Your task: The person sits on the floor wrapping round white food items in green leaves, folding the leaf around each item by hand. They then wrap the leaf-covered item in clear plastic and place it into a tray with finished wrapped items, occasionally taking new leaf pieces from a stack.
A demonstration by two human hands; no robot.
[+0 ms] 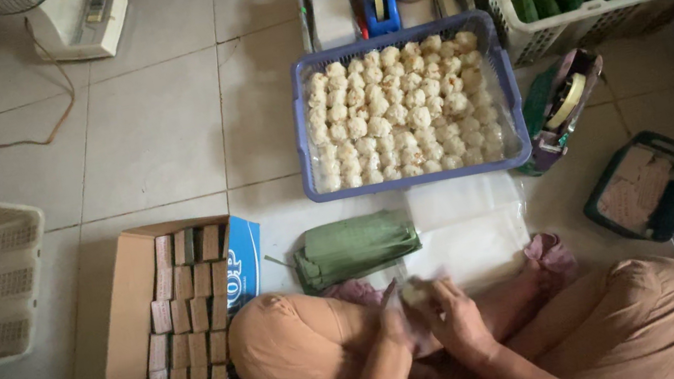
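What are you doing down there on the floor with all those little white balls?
A person sits on the tiled floor with both hands together in the lap. The left hand and the right hand hold a small pale piece between the fingers. Just ahead lie folded green leaves and clear plastic sheets. Beyond them a blue basket is full of white balls. To the left, a cardboard box holds rows of wrapped brown blocks.

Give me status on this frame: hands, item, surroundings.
Left hand and right hand together, shut on a small pale piece. Folded green leaves just ahead. Blue basket of pale pieces beyond; nothing between.
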